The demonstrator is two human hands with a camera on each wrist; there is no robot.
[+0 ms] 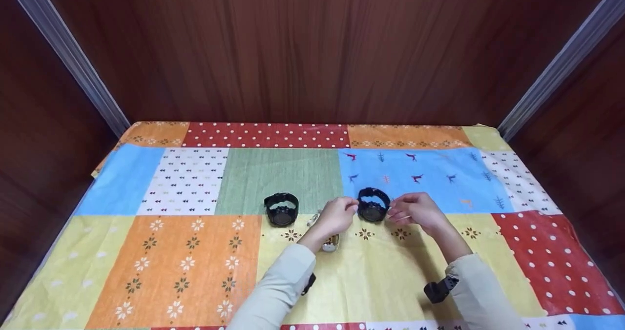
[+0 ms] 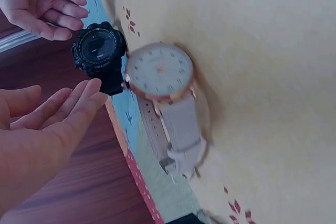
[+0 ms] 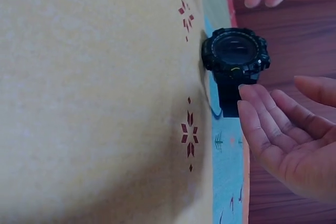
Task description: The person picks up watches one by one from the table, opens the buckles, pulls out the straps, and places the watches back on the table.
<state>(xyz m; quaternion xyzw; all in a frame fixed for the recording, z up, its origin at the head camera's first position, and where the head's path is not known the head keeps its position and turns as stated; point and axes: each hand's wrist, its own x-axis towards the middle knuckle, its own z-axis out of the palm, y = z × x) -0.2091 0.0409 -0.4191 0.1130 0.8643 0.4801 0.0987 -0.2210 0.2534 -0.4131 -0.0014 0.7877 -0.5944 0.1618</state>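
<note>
A black digital wristwatch (image 1: 373, 205) stands on the patterned cloth between the two hands, its strap forming a loop. My left hand (image 1: 338, 214) is at its left side with fingertips close to the strap; in the left wrist view the fingers (image 2: 71, 109) are extended and loose. On the other side, my right hand (image 1: 417, 210) has its fingertips right by the strap, fingers (image 3: 268, 114) relaxed and palm facing the watch. Partly hidden under the left forearm is a second watch with a white dial and pale strap (image 2: 181, 124), its case rose-gold rimmed.
Another black watch (image 1: 282, 210) stands to the left on the cloth. The patchwork tablecloth (image 1: 195, 261) covers the table, with dark wooden panels (image 1: 312, 51) behind and at both sides. A black wrist device (image 1: 439, 290) is strapped at the right sleeve.
</note>
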